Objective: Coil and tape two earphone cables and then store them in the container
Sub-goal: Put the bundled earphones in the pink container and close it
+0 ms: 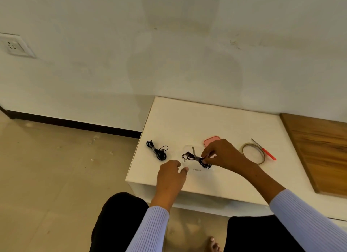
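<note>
Earphone cables lay apart on our white surface (187, 120): one coil (157, 150) alone, the other (196, 158) pinched in our right hand (223, 154), our left hand (171, 173) loosely open, holding nothing.

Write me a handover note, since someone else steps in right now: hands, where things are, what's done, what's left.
Right hand: pinching the taped coil at its tape wrap, over the clear container.
Left hand: open, empty, at the container's near left edge.
Second coil: on the white table, to the left, looks bundled; tape hard to confirm.
Pink lid off, behind the container. Tape roll and red-handled tool to the right.
Done: both cables coiled.
Left: release this coil inside, add the second; fitting the lid probably follows.
</note>
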